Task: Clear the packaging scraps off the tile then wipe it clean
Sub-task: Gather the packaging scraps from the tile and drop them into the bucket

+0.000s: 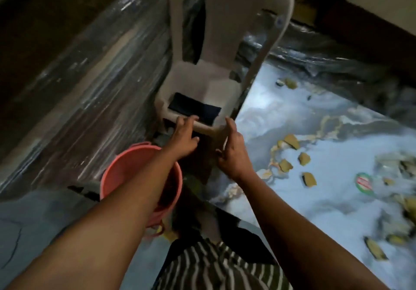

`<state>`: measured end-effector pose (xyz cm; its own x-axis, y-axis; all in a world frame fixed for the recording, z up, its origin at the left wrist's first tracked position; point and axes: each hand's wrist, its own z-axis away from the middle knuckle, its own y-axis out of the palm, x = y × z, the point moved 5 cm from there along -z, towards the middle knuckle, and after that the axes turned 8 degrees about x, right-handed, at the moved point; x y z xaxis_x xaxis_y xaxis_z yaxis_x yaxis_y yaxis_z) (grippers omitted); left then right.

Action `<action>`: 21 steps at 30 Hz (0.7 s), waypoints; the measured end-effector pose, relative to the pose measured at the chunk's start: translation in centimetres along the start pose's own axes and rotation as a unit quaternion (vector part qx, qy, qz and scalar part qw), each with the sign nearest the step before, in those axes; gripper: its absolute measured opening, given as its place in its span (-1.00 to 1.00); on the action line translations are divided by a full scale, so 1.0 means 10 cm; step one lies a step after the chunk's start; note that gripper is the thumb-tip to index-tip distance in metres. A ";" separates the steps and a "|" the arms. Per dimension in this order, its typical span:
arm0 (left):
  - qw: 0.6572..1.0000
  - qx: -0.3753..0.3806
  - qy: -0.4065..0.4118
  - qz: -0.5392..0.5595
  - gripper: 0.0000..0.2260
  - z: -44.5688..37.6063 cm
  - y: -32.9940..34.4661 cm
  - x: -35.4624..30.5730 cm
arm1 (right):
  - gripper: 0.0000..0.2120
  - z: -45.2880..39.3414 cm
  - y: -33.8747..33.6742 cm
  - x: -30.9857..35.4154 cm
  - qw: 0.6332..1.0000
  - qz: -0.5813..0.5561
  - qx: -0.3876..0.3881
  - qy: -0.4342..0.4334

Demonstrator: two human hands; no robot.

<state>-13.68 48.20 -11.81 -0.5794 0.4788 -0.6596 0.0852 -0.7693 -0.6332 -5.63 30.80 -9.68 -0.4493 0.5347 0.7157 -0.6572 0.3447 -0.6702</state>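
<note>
- Striped fabric (pixel 202 265) sits nearest, cut off by the bottom edge.
- A round pink plastic bucket (pixel 126 170) stands under the left forearm; its inside is partly hidden.
- The left hand (pixel 183 140) curls its fingers over the front rim of a smooth beige plastic chair (pixel 225 42).
- The right hand (pixel 231 152) is open, its fingers straight against the chair's front corner.
- A dark folded cloth (pixel 193 107) lies on the seat.
- Torn yellowish scraps (pixel 291 142) dot the glossy marbled tile (pixel 315 114) to the right; blur hides their detail.
</note>
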 end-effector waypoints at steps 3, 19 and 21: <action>0.998 0.030 0.045 -0.025 -0.36 -0.18 0.28 -0.48 | -0.05 0.29 -0.43 -0.46 0.996 0.048 -0.056 0.051; 0.990 0.091 0.077 -0.081 -0.31 -1.20 1.21 -1.85 | -0.46 0.41 -1.20 -2.00 0.945 0.323 0.025 0.055; 0.991 0.065 0.074 -0.096 -0.31 -1.46 1.22 -1.98 | -0.46 0.25 -1.33 -2.14 0.947 0.309 0.036 0.080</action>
<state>10.70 35.53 -12.37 -0.4491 0.6708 -0.5902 -0.1254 -0.7014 -0.7017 11.20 12.79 -15.59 -0.6682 0.7289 0.1492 -0.3410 -0.1218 -0.9321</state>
